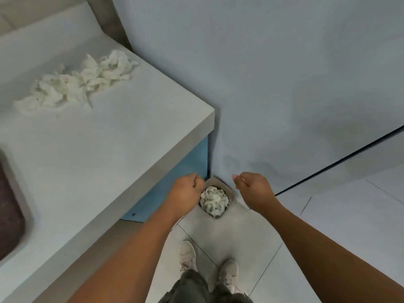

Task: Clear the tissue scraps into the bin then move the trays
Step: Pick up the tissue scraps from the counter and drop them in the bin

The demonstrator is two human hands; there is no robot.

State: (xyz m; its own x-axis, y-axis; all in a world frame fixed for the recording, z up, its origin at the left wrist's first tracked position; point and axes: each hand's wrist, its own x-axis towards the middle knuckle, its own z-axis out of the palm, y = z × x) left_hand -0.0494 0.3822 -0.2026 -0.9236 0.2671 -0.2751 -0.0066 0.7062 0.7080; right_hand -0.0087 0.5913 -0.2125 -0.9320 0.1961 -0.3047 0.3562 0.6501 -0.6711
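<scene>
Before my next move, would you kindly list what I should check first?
1. Hands empty: cannot tell; the left hand and right hand are curled above the bin.
2. Room in the small square beige bin: cannot tell; scraps hide its inside.
3. Grey counter cleared: not ok; a pile of white tissue scraps lies there.
4. Dark tray moved: not ok.
5. Tiled floor by the bin free of scraps: ok.
</scene>
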